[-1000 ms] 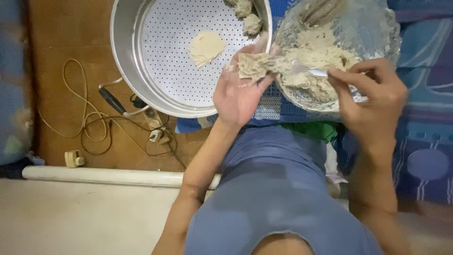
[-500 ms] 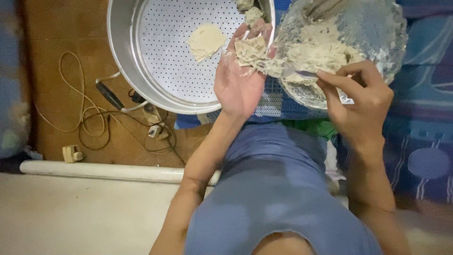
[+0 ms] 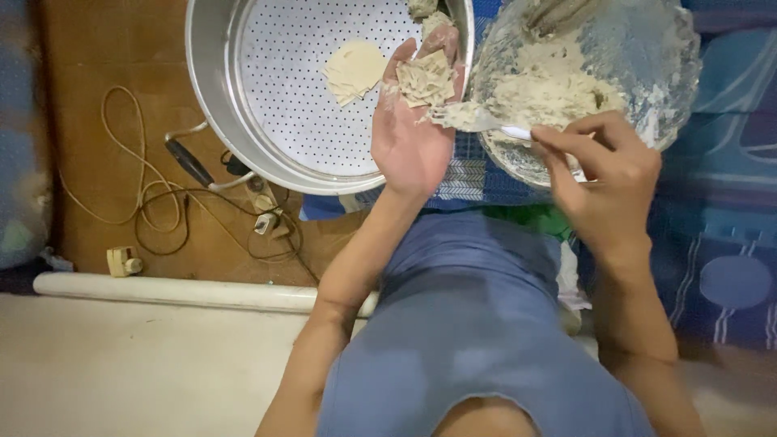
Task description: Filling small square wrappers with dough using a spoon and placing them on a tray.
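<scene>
Here, L hand [image 3: 413,129] is held palm-up and flat over the steamer [image 3: 243,154] rim, fingers spread, so a wrapper [image 3: 425,78] can lie on fingers/upper palm w/o being gripped; it is only supported, not clasped. Wrapper is pale, squarish, creased, edges ragged, dusted w/ flour; its far edge sits near the fingertips. R hand [image 3: 603,166] is closed in a pinch on a white spoon [image 3: 486,123], thumb and fingers on the handle, scoop end brought across to the wrapper edge w/ a lump of filling on it. Spoon is kept level, prob. so filling is not dropped between bowl [image 3: 647,73] and palm. Bowl is clear, smeared inside, w/ pale lumpy filling [image 3: 550,89] heaped in it, placed just beside the steamer so reach is short. Inside the steamer, on the perforated tray, one flat wrapper piece [image 3: 354,71] is seen, plus two filled pieces [image 3: 429,16] at the top edge, partly cut off. Cables [image 3: 154,202] lie on the floor left of the steamer.
</scene>
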